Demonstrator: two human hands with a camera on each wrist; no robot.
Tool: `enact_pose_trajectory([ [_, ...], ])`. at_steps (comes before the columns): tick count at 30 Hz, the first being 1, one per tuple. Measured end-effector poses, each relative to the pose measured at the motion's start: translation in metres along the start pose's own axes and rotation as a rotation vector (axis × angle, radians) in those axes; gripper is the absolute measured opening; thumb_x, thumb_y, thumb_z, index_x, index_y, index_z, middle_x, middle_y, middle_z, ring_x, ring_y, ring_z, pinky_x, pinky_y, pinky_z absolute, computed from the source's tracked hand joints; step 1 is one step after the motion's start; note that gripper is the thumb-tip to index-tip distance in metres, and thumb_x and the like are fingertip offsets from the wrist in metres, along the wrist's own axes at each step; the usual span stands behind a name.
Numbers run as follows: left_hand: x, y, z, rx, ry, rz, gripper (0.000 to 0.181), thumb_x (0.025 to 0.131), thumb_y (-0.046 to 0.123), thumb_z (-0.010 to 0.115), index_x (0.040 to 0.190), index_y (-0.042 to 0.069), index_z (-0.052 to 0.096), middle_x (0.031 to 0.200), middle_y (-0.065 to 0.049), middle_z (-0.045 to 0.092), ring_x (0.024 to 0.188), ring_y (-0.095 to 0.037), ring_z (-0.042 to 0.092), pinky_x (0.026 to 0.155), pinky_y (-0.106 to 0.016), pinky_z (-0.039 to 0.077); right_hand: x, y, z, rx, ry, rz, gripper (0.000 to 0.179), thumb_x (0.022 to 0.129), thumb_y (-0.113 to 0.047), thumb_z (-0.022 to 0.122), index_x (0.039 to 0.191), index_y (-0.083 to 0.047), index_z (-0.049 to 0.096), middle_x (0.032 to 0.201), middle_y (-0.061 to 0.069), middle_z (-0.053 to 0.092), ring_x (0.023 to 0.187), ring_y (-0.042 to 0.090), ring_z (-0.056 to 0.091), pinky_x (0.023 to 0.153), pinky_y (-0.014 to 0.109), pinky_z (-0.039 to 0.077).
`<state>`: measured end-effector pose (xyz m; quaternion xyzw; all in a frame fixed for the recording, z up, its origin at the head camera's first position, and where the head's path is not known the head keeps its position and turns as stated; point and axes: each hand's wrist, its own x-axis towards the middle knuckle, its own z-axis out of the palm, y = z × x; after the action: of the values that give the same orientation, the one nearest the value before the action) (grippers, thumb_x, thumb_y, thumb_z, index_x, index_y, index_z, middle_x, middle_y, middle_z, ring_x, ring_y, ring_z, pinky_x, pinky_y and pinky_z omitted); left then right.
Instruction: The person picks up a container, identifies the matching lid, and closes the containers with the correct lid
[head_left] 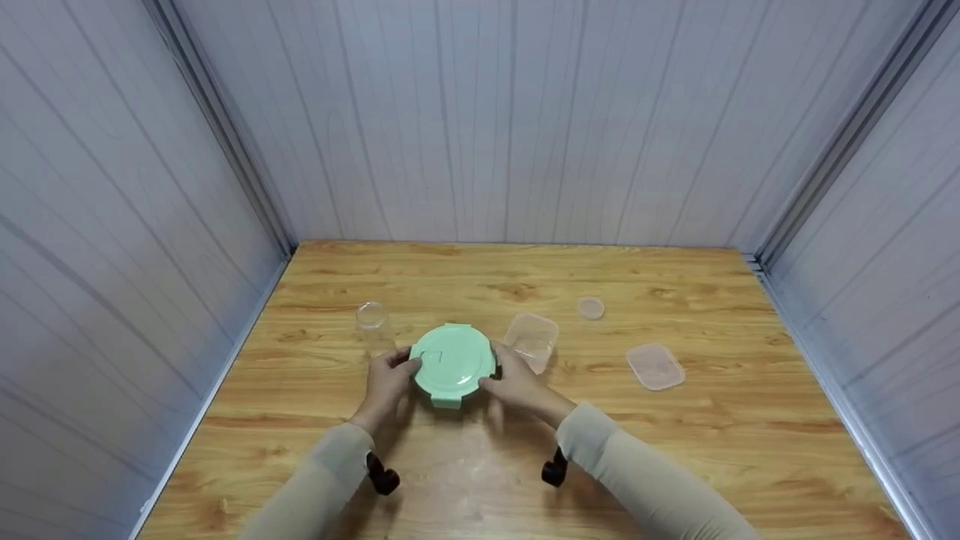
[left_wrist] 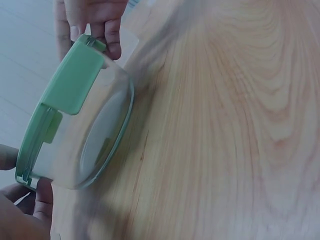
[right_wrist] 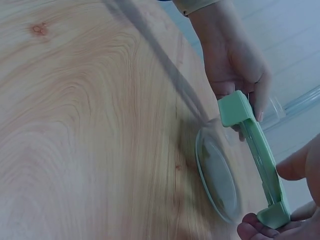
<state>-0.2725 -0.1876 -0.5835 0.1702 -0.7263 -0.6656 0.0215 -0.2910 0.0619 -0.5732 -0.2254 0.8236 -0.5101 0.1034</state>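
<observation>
Near the middle of the worktop (head_left: 465, 480), a round bowl (left_wrist: 107, 120) is held from both sides, its green lid (head_left: 454, 360) set on the rim. By the left hand (head_left: 385, 384) the left edge is pinched: thumb laid on the lid, fingers curled beneath. By the right hand (head_left: 519, 381) the opposite edge is gripped in much the same way. Neither hand is spread wide; both are taken up by lid and bowl together. Opposite holds are probably chosen for balance, the weight being shared and the lid backed from above and below. Between the hands, the near latch (head_left: 447, 403) is left uncovered, within easy reach of either thumb, it is judged. Whether it is fastened cannot be told, nor whether the bowl's base is touching the worktop.

Just beyond the left hand, a clear jar (head_left: 373, 324) is placed; just beyond the right, a clear box (head_left: 533, 337). Farther right, a square lid (head_left: 655, 367) is laid flat, well apart from the box. Behind, a small disc (head_left: 591, 307) is noted, likely the jar's cover. By this spread, room seems to be given to the bowl.
</observation>
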Motion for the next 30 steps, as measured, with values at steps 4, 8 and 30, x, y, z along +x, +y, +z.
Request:
enact_pose_trajectory([
  [4,0.003,-0.002,0.001,-0.007,-0.004,0.03,0.043,0.105,0.005,0.061,0.144,-0.014,0.061,0.146,-0.031,0.063,0.138,-0.035,0.059,0.116,-0.042,0.052,0.003,-0.002,0.004,-0.001,0.019,0.045,0.091,0.09,-0.012,0.085,0.165,0.006,0.036,0.16,0.028,0.048,0.15,0.044,0.045,0.126,0.059,0.038],
  [8,0.005,-0.003,0.001,-0.002,0.0,0.053,0.043,0.105,0.004,0.059,0.144,-0.014,0.06,0.148,-0.031,0.062,0.141,-0.037,0.058,0.121,-0.049,0.049,0.005,-0.003,0.007,0.009,0.024,0.071,0.098,0.089,-0.016,0.088,0.168,0.0,0.033,0.164,0.026,0.043,0.153,0.044,0.041,0.128,0.061,0.035],
  [30,0.001,-0.004,0.002,-0.066,0.024,0.115,0.034,0.105,-0.001,0.056,0.135,-0.016,0.065,0.146,-0.033,0.062,0.139,-0.036,0.057,0.114,-0.037,0.054,0.011,-0.002,0.015,0.093,0.073,0.042,0.082,0.094,-0.006,0.083,0.163,0.004,0.039,0.163,0.022,0.051,0.155,0.039,0.045,0.131,0.056,0.034],
])
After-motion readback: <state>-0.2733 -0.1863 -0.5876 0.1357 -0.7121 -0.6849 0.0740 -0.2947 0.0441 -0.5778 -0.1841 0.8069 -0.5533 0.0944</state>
